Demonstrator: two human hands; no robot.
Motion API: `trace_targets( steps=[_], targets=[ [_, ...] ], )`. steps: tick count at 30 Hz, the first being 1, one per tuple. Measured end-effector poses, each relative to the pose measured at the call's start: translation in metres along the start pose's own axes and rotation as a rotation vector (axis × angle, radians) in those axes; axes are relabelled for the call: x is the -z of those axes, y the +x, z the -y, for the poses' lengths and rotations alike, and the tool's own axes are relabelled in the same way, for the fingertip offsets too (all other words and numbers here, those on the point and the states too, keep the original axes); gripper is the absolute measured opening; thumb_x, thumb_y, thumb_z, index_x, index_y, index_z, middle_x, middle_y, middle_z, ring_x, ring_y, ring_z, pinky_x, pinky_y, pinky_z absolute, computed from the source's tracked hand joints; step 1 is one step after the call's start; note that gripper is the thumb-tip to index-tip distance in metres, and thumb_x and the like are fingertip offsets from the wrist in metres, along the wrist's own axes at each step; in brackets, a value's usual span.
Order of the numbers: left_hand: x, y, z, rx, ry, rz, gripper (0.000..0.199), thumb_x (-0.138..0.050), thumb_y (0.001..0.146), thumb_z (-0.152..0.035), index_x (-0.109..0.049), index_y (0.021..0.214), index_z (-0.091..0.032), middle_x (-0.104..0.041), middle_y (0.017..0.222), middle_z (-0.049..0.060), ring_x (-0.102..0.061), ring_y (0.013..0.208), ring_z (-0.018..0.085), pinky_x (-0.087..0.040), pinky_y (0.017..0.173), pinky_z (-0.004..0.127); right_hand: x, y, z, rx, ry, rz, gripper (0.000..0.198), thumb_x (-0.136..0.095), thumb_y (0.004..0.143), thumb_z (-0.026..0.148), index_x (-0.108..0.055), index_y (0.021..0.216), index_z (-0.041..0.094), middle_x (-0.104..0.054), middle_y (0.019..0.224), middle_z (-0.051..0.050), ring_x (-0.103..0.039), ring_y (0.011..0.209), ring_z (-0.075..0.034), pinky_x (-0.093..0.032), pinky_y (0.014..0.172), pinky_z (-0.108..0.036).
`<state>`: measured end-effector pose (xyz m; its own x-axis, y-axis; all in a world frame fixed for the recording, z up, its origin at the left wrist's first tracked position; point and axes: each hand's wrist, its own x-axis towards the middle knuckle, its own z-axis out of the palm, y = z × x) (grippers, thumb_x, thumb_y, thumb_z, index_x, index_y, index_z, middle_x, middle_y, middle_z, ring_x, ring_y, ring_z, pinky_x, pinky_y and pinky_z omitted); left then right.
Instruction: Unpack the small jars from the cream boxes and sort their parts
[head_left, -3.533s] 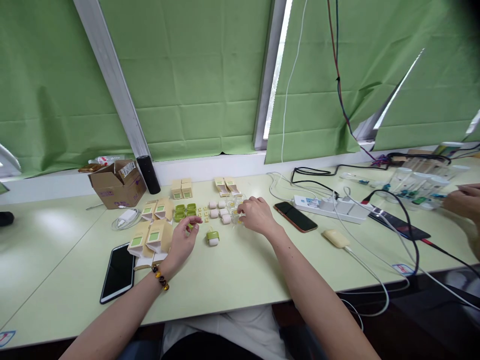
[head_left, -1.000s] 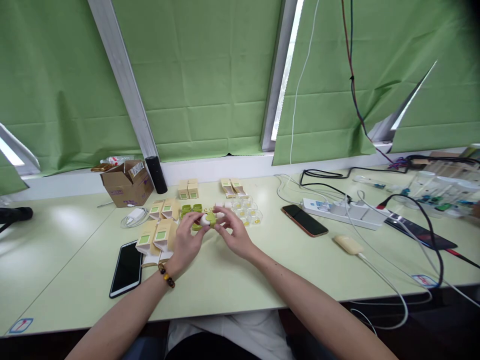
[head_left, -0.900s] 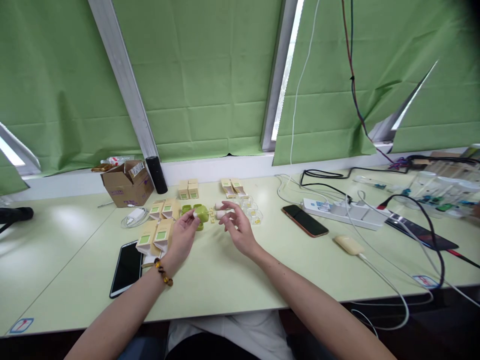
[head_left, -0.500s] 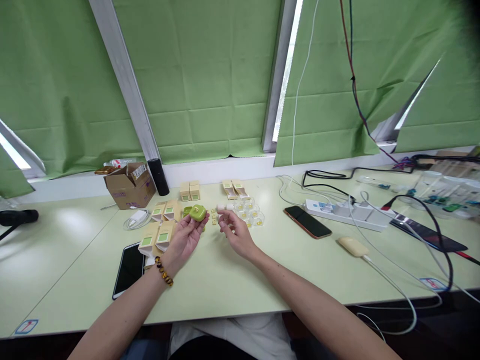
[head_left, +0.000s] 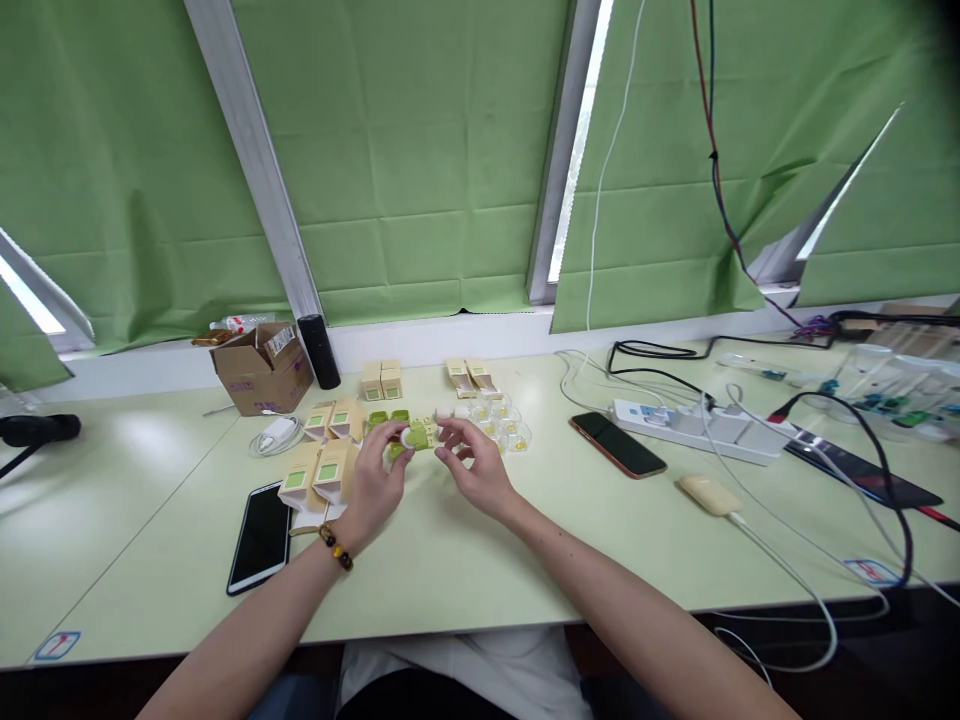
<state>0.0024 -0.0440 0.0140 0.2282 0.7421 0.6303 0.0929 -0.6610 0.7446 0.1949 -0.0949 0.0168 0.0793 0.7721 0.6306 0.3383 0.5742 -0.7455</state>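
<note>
My left hand [head_left: 381, 482] pinches a small green lid-like piece [head_left: 417, 436] between thumb and fingers. A round white part shows on its side facing me. Just to the right, my right hand [head_left: 477, 468] is raised with fingers curved and thumb apart, nothing visible between them. Past its fingertips lie small white round pieces [head_left: 444, 413]. Behind my left hand sit green square pieces [head_left: 400, 415]. Clear round cups with yellow centres [head_left: 513, 430] stand in a cluster beyond my right hand. Small cream squares [head_left: 430, 422] lie between, partly covered.
Cream boxes with green labels [head_left: 330, 470] stand left, more boxes [head_left: 382, 380] at the back. A white-edged phone [head_left: 259, 538] lies left; another phone [head_left: 617, 444] lies right, near a power strip [head_left: 697, 430] and cables. A cardboard box [head_left: 262, 375] stands back left.
My left hand has turned over, so the green piece now shows its white round part instead of its knobbed top. My right hand stays nearly in place.
</note>
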Motion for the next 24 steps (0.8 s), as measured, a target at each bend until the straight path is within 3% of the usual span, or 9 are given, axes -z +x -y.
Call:
trace_targets(
  steps=[4,10,17,24],
  targets=[
    [0.000,-0.009,-0.006,-0.257,0.261,0.024,0.034,-0.060,0.100,-0.028,-0.064,0.133,-0.027,-0.063,0.130,0.013,-0.057,0.128,0.032,-0.043,0.116,0.054,-0.005,-0.003,-0.002,-0.031,0.064,0.066,0.036,-0.067,0.096,0.037,-0.059,0.129,0.026,-0.074,0.097,-0.004,-0.073,0.080,-0.018,-0.060,0.066,-0.031],
    [-0.004,-0.013,-0.004,-0.356,0.375,0.137,0.043,-0.055,0.102,-0.024,-0.058,0.145,-0.028,-0.062,0.130,0.015,-0.058,0.125,0.032,-0.048,0.111,0.053,-0.011,-0.007,-0.007,-0.038,0.078,0.118,0.038,-0.058,0.102,0.043,-0.059,0.135,0.023,-0.070,0.077,0.000,-0.075,0.071,-0.019,-0.062,0.066,-0.033],
    [-0.004,-0.011,-0.008,-0.526,0.625,0.127,0.047,-0.056,0.102,-0.022,-0.051,0.149,-0.022,-0.060,0.122,0.015,-0.061,0.115,0.029,-0.056,0.100,0.049,-0.009,-0.007,-0.004,-0.070,0.049,0.182,0.041,-0.052,0.106,0.046,-0.058,0.137,0.021,-0.070,0.079,-0.001,-0.073,0.070,-0.018,-0.061,0.072,-0.034],
    [-0.004,-0.010,-0.009,-0.622,0.705,0.154,0.044,-0.056,0.101,-0.016,-0.053,0.145,-0.018,-0.063,0.117,0.016,-0.062,0.111,0.028,-0.059,0.095,0.045,-0.008,-0.006,-0.003,-0.050,-0.071,0.192,0.033,-0.045,0.108,0.041,-0.062,0.130,0.022,-0.074,0.090,-0.005,-0.070,0.070,-0.018,-0.058,0.070,-0.032]
  ],
)
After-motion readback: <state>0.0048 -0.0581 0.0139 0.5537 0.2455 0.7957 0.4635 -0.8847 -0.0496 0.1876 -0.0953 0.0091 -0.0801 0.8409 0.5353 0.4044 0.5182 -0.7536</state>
